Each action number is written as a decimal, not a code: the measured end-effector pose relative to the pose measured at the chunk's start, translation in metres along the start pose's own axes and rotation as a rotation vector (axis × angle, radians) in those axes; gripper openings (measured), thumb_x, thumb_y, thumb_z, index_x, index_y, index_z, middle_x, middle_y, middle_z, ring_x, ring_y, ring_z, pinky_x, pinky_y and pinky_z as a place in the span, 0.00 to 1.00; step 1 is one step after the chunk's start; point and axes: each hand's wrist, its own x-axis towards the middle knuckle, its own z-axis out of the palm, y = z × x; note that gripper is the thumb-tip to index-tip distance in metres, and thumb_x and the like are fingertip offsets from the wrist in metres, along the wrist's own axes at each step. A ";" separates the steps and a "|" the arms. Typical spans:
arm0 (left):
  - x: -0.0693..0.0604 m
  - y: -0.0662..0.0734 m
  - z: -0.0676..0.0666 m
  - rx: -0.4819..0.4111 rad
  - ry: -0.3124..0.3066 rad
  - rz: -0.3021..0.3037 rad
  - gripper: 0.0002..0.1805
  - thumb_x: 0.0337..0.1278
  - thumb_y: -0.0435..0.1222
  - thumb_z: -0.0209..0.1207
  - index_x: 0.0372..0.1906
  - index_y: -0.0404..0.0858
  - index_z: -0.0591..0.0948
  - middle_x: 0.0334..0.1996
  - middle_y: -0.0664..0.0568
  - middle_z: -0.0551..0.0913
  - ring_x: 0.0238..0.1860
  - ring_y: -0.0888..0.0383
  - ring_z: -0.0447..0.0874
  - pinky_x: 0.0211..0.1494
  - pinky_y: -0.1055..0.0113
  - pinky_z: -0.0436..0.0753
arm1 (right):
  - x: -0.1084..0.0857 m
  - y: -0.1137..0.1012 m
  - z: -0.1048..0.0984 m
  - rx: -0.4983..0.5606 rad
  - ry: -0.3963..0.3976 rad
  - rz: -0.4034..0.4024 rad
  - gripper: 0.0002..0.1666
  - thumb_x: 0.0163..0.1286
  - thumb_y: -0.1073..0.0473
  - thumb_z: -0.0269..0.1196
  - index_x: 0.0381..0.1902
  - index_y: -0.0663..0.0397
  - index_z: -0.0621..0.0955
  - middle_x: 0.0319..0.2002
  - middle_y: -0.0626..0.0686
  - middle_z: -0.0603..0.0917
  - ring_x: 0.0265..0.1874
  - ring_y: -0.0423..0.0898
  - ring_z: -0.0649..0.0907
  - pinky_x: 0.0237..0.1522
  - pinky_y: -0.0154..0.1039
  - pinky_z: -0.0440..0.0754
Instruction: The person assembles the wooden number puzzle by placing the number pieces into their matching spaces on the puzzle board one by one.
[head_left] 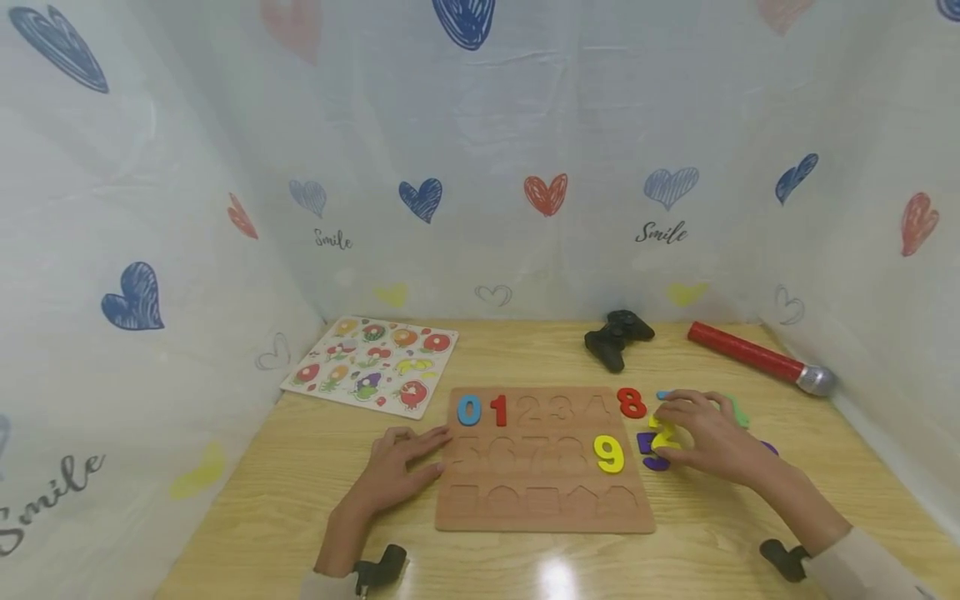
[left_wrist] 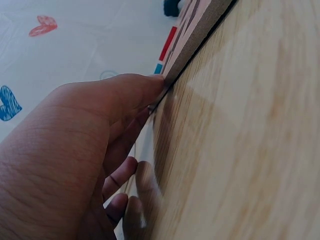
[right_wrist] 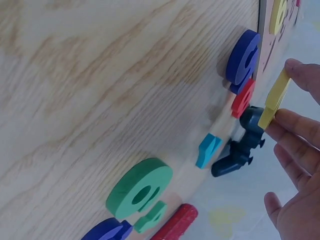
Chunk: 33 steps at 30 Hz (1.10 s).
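My right hand [head_left: 708, 433] pinches a yellow number piece [head_left: 663, 437] between thumb and fingers; the right wrist view shows the piece [right_wrist: 274, 99] held edge-on, off the table. Below it lies a purple 5 [head_left: 654, 451], right of the wooden number board [head_left: 545, 521]. The board holds a blue 0 [head_left: 468, 410] and a red 1 [head_left: 499, 410] in its top row, and a yellow 9 [head_left: 608, 454] at the right of its middle row. My left hand [head_left: 395, 469], fingers extended, touches the board's left edge with thumb and fingertips, also seen in the left wrist view.
A red 8 [head_left: 632, 403] lies at the board's upper right corner. Green [right_wrist: 140, 187], blue [right_wrist: 208, 150] and purple pieces lie around my right hand. Farther back are a fruit board [head_left: 371, 365], a black game controller [head_left: 618, 340] and a red microphone [head_left: 759, 358].
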 end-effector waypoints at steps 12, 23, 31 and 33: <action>-0.001 0.001 0.000 0.003 -0.007 -0.005 0.26 0.65 0.55 0.60 0.67 0.57 0.77 0.70 0.66 0.70 0.58 0.54 0.62 0.56 0.47 0.59 | 0.013 -0.009 0.001 0.009 -0.039 0.013 0.28 0.54 0.46 0.78 0.49 0.53 0.86 0.51 0.57 0.84 0.59 0.61 0.73 0.56 0.68 0.56; -0.001 0.006 -0.003 -0.033 -0.013 -0.032 0.27 0.65 0.54 0.61 0.67 0.56 0.78 0.69 0.65 0.71 0.58 0.55 0.62 0.56 0.48 0.59 | 0.023 -0.017 0.000 0.013 -0.050 0.003 0.28 0.53 0.51 0.78 0.51 0.57 0.86 0.52 0.60 0.83 0.59 0.63 0.72 0.56 0.69 0.55; -0.001 0.007 -0.003 -0.005 -0.017 -0.032 0.26 0.65 0.53 0.61 0.67 0.56 0.77 0.69 0.66 0.72 0.59 0.53 0.62 0.58 0.46 0.59 | 0.032 -0.020 0.003 0.001 -0.062 -0.022 0.26 0.54 0.51 0.78 0.49 0.53 0.86 0.51 0.57 0.84 0.59 0.62 0.72 0.56 0.69 0.56; -0.001 0.007 -0.003 -0.001 -0.018 -0.032 0.26 0.65 0.53 0.61 0.67 0.56 0.78 0.69 0.67 0.72 0.59 0.53 0.62 0.58 0.46 0.59 | 0.034 -0.021 0.005 0.000 -0.071 -0.023 0.26 0.54 0.51 0.78 0.50 0.53 0.86 0.51 0.56 0.85 0.60 0.62 0.72 0.57 0.69 0.55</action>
